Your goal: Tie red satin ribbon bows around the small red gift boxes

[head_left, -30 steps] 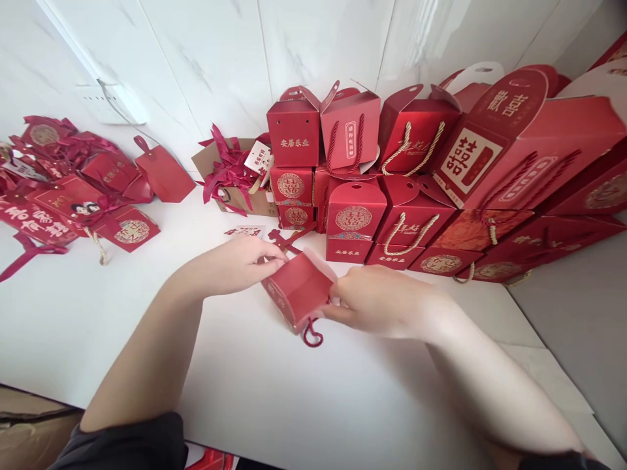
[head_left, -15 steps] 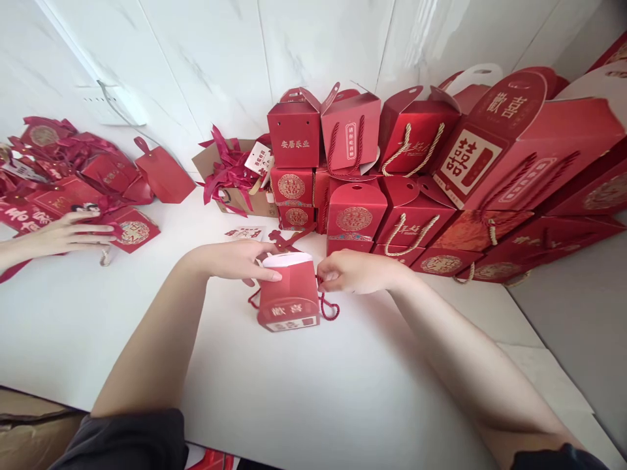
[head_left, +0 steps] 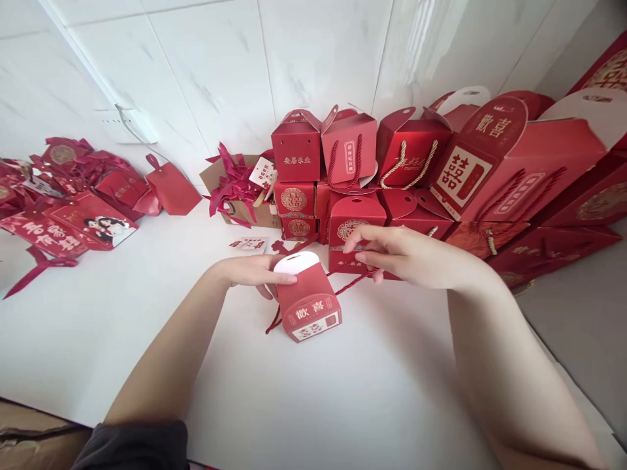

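A small red gift box point(head_left: 306, 294) with gold characters and a white inner flap lies tilted on the white table. My left hand point(head_left: 249, 271) grips its left side, thumb on top near the flap and fingers against the side. From the box's right side a twisted red cord point(head_left: 351, 283) stretches up to my right hand point(head_left: 392, 251), whose lower fingers are curled around its far end; the index finger reaches out free. More of the cord hangs at the box's lower left.
Stacked red boxes point(head_left: 355, 225) with rope handles stand along the tiled wall. An open brown carton point(head_left: 259, 212) holds dark red ribbons, and a printed card point(head_left: 248, 245) lies before it. Beribboned red boxes point(head_left: 122, 189) are piled at the left. A wall socket point(head_left: 128, 127) has a cable.
My right hand has moved right and up from the box, drawing out the cord. The box has shifted right and turned slightly. Another person's hand at the left has gone from view.
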Demonstrator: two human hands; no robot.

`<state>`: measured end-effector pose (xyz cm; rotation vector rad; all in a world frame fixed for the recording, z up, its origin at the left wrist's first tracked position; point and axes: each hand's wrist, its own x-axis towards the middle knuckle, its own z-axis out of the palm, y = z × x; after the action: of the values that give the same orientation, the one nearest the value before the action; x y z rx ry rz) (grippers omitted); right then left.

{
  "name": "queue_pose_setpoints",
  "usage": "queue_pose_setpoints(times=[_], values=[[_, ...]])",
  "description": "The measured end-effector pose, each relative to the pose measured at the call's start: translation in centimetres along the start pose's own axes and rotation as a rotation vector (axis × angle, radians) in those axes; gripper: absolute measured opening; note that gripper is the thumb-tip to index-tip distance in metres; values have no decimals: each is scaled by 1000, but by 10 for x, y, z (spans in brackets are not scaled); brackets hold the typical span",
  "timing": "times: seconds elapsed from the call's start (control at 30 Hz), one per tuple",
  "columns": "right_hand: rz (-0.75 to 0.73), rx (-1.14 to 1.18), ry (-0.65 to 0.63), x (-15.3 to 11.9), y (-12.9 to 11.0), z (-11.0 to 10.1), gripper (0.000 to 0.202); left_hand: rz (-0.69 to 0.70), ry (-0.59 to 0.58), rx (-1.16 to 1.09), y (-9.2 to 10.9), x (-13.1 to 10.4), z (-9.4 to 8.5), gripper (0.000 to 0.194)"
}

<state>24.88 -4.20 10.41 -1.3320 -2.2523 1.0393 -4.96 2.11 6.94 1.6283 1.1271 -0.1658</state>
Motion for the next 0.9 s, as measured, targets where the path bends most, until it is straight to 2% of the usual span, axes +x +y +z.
queue_pose_setpoints(times=[0.13, 0.23, 0.33, 0.43, 0.53, 0.63, 0.73, 0.83, 0.9], values=[[-44, -218, -116, -9, 3, -6, 28, 113, -55, 99, -4, -2, -5, 91], [-71, -259, -88, -11, 7, -5, 31, 212, -158, 71, -5, 1, -1, 89], [-36, -308, -71, -11, 9, -2, 29, 212, -189, 124, -4, 9, 7, 83], [9, -369, -62, -10, 11, -2, 28, 103, -121, 283, -4, 12, 9, 54], [28, -422, -51, -12, 10, -6, 28, 24, -60, 314, -4, 3, 0, 26], [56, -454, -21, -16, 9, -12, 27, 10, 18, 252, -6, -15, -16, 25], [148, -434, -34, -21, 7, -18, 24, 11, 120, 193, -7, -38, -31, 29], [218, -380, -56, -26, 6, -23, 22, 36, 207, 123, -7, -57, -40, 27], [249, -362, -43, -28, 5, -25, 22, 30, 311, 87, -7, -64, -44, 28]])
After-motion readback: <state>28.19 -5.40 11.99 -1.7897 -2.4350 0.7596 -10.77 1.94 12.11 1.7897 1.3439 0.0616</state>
